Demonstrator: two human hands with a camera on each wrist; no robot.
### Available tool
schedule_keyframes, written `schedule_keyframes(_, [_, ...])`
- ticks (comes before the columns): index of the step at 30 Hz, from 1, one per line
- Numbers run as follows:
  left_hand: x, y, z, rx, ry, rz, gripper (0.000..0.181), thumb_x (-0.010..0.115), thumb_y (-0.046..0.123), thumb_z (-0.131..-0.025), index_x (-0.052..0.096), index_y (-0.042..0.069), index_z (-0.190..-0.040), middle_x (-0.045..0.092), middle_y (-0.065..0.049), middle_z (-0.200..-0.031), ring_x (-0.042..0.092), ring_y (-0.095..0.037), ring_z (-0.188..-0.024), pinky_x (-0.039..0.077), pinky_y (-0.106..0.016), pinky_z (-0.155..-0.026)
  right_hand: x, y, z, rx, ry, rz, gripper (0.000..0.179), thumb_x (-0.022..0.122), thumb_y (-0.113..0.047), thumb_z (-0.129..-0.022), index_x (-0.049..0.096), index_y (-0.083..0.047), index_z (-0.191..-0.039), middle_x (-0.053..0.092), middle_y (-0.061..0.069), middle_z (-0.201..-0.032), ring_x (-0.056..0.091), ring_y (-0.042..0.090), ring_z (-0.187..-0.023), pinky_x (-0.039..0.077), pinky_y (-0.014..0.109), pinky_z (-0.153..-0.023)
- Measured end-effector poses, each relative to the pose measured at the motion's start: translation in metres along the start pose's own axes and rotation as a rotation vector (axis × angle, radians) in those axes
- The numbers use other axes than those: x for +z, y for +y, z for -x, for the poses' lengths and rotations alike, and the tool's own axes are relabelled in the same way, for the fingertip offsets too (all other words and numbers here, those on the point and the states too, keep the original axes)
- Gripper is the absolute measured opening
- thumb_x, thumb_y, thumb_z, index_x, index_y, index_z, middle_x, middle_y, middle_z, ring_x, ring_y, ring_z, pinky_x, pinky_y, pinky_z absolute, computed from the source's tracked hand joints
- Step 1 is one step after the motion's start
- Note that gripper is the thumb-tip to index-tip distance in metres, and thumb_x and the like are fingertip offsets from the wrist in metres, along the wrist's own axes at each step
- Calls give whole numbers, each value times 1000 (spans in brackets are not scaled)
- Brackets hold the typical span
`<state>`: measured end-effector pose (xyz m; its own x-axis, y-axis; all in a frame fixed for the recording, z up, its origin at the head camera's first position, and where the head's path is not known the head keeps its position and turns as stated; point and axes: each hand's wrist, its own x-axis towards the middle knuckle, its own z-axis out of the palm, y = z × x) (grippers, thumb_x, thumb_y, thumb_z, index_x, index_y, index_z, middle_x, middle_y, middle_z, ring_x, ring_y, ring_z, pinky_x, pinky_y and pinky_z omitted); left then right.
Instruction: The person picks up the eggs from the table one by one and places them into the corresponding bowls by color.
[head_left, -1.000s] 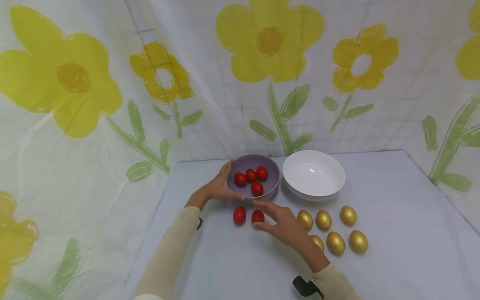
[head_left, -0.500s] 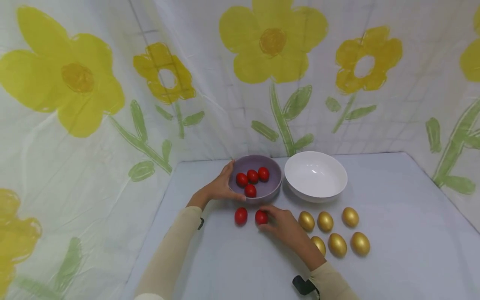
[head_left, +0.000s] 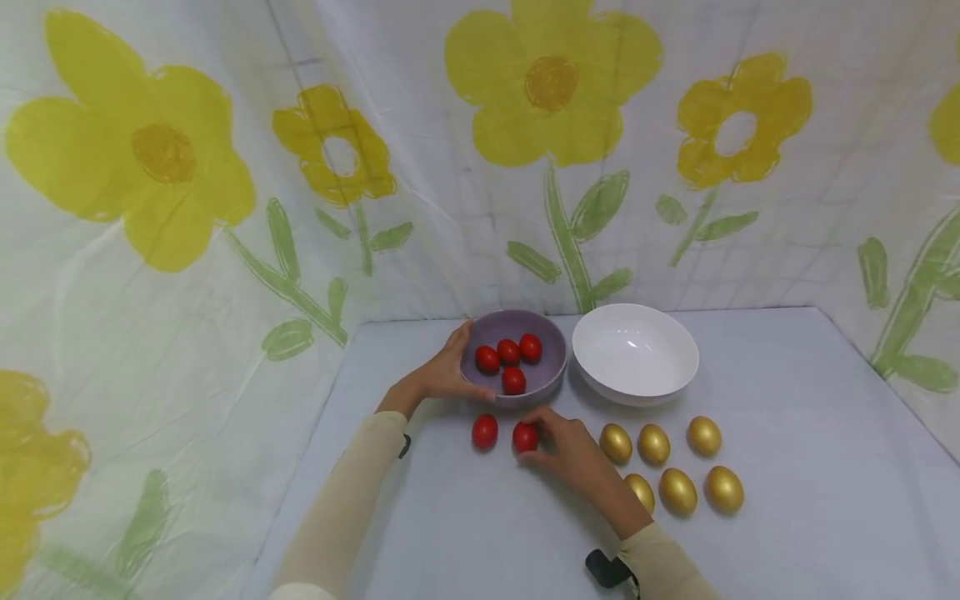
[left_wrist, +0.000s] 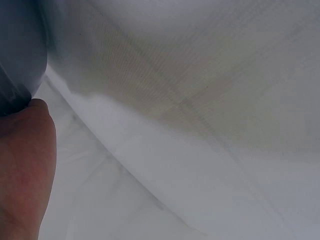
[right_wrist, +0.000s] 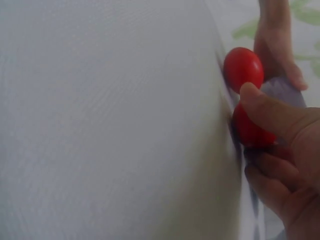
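Note:
My left hand (head_left: 441, 375) grips the left side of a purple bowl (head_left: 553, 360), thumb along the front and fingers behind the rim. Several red eggs (head_left: 513, 381) lie inside it. In the left wrist view, part of that hand (left_wrist: 25, 165) touches the bowl's dark wall (left_wrist: 20, 55). In front of the bowl, my right hand (head_left: 573, 454) pinches a red egg (head_left: 524, 437) on the table between thumb and fingers; the right wrist view shows the thumb over this egg (right_wrist: 247, 127). Another red egg (head_left: 484, 432) lies just to its left, untouched.
A white bowl (head_left: 636, 354) stands right beside the purple one. Several gold eggs (head_left: 678, 492) lie on the white table (head_left: 810, 450) to the right of my right hand, one partly behind the wrist. A flowered curtain (head_left: 450, 225) hangs behind the table.
My right hand has closed its thumb and fingers around the red egg. The front egg in the purple bowl rolled left, then back right. My left hand keeps its hold on the bowl.

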<state>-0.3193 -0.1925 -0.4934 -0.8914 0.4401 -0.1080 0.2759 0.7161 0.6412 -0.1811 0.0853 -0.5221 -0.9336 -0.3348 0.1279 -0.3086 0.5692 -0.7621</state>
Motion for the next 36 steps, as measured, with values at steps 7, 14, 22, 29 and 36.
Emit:
schedule_keyframes(7, [1, 1, 0, 9, 1, 7, 149, 91, 69, -67, -5, 23, -171, 4, -3, -177, 20, -30, -159, 35, -56, -122, -11, -10, 3, 3, -38, -67, 50, 94, -22, -83, 68, -25, -125, 74, -6, -125, 69, 24, -125, 57, 41, -103])
schedule_keyframes(14, [0, 1, -1, 20, 6, 17, 147, 92, 64, -68, -4, 23, -171, 5, -2, -177, 21, -30, -159, 36, -56, -121, -44, -34, -8, -143, -16, -101, 56, 93, -20, -82, 67, -17, -132, 72, 0, -133, 68, 25, -126, 56, 38, -102])
schedule_keyframes(22, [0, 0, 0, 11, -4, 35, 144, 93, 59, -71, -5, 24, -171, 6, -2, -176, 21, -30, -159, 39, -57, -119, -85, -51, -35, -218, 122, 75, 55, 92, -26, -84, 68, -15, -133, 74, 0, -128, 73, 28, -114, 60, 47, -96])
schedule_keyframes(29, [-2, -2, 1, 4, 7, 25, 146, 93, 62, -70, -6, 26, -171, 3, 0, -177, 19, -29, -160, 35, -56, -122, -102, -59, -64, -252, 134, 145, 52, 89, -23, -88, 65, -14, -134, 74, 1, -127, 71, 23, -107, 58, 44, -96])
schedule_keyframes(36, [0, -3, -2, 33, -3, 29, 145, 92, 63, -70, -6, 25, -171, 4, 0, -177, 19, -27, -159, 34, -55, -123, -106, -60, -79, -196, 108, 203, 51, 87, -24, -90, 63, -18, -134, 76, -4, -99, 66, 16, -82, 57, 35, -77])
